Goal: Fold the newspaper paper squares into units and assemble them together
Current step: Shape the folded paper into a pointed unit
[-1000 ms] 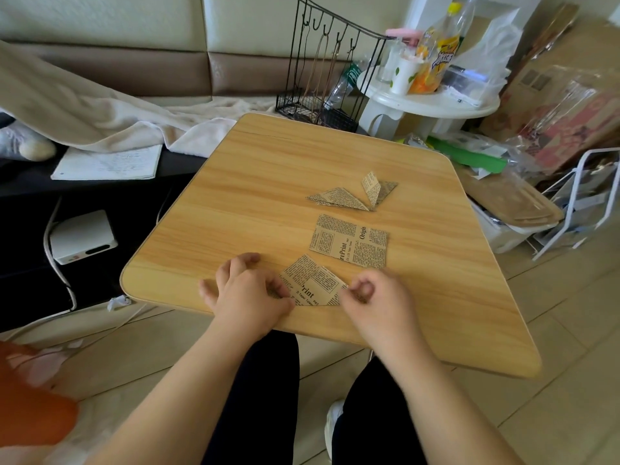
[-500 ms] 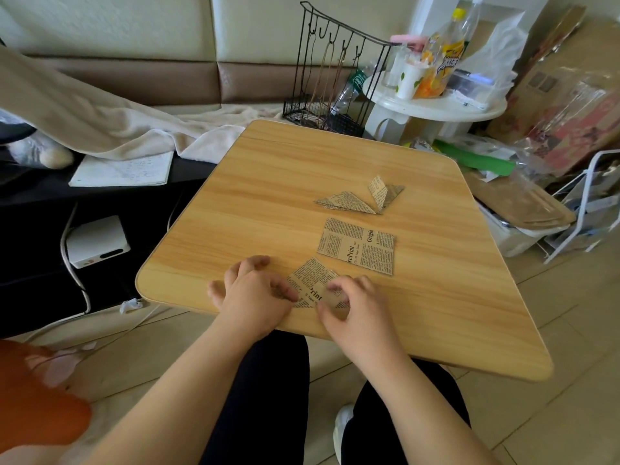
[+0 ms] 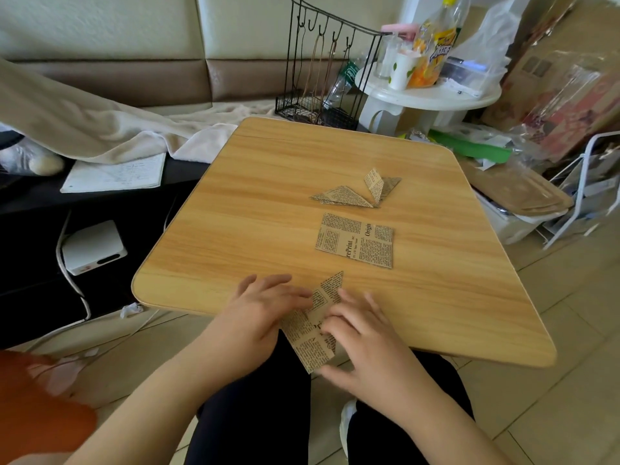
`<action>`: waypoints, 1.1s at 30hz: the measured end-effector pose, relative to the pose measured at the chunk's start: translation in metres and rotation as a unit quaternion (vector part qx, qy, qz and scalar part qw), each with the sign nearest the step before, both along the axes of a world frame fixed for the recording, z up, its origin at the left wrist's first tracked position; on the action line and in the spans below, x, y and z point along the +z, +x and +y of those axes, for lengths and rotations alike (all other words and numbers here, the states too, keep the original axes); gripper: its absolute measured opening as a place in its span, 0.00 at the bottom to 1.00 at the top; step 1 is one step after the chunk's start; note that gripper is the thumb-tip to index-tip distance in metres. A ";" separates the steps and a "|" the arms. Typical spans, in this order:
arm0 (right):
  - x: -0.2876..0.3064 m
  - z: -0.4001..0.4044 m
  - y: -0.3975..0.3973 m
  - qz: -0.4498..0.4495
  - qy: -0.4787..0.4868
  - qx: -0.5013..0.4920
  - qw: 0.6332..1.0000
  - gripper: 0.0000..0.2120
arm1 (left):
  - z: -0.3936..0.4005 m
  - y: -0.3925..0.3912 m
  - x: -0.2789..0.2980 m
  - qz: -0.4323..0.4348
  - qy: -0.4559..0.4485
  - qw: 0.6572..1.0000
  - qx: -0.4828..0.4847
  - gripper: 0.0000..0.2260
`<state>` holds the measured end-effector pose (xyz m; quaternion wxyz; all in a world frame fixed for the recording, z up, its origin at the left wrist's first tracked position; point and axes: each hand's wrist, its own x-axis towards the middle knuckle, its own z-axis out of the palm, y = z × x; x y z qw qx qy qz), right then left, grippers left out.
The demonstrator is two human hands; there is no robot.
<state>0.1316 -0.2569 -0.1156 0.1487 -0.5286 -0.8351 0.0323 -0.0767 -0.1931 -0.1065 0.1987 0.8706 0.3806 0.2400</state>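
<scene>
The left hand lies with its fingers nearly straight and slightly spread, their tips pressing the left side of a half-folded strip of tan newsprint paper. The right hand has its fingers gently bent over the strip's right side, holding the fold down, while its thumb reaches toward the strip's lower end; whether the thumb pinches the paper cannot be told. The strip straddles the near edge of the light wood-grain worktop: its long axis runs from a pointed tip aimed away and to the right, down to a squared end hanging off the edge over the person's lap.

Beyond it, apart from the hands, a flat unfolded newsprint square lies on the worktop, with the words "rePrint" and "Origin" readable, running sideways. Farther still, two folded newsprint units rest touching at a point, one long and pointing left, the other tilted upward.

Behind the worktop, a clear bottle with a yellow cap and orange label stands on a white round side table; its label lettering is too blurred to read
</scene>
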 end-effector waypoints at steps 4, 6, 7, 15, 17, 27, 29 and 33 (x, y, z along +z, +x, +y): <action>0.000 0.004 0.014 0.049 0.078 -0.038 0.995 0.10 | 0.000 0.007 0.000 0.100 0.041 0.994 -0.020 0.24; -0.001 0.006 0.022 0.071 0.099 -0.072 0.990 0.07 | -0.003 0.012 0.001 0.104 0.035 0.994 -0.020 0.21; -0.002 0.006 0.024 0.087 0.096 -0.092 0.987 0.08 | -0.005 0.015 0.000 0.098 0.037 0.994 -0.016 0.20; -0.005 -0.005 0.028 0.185 0.062 -0.145 0.970 0.13 | -0.001 0.025 -0.013 -0.008 0.004 0.995 0.098 0.11; -0.008 -0.005 0.026 0.223 0.060 -0.162 0.959 0.12 | -0.002 0.025 -0.015 -0.021 0.004 0.993 0.113 0.12; -0.007 0.002 0.008 0.248 0.064 -0.298 0.920 0.14 | 0.001 0.037 -0.009 0.013 -0.073 0.963 0.258 0.12; -0.007 0.003 0.003 0.241 0.058 -0.330 0.911 0.15 | 0.002 0.037 -0.006 0.015 -0.094 0.959 0.266 0.10; -0.008 0.005 -0.002 0.229 0.022 -0.373 0.899 0.13 | -0.001 0.042 -0.003 0.015 -0.111 0.945 0.308 0.14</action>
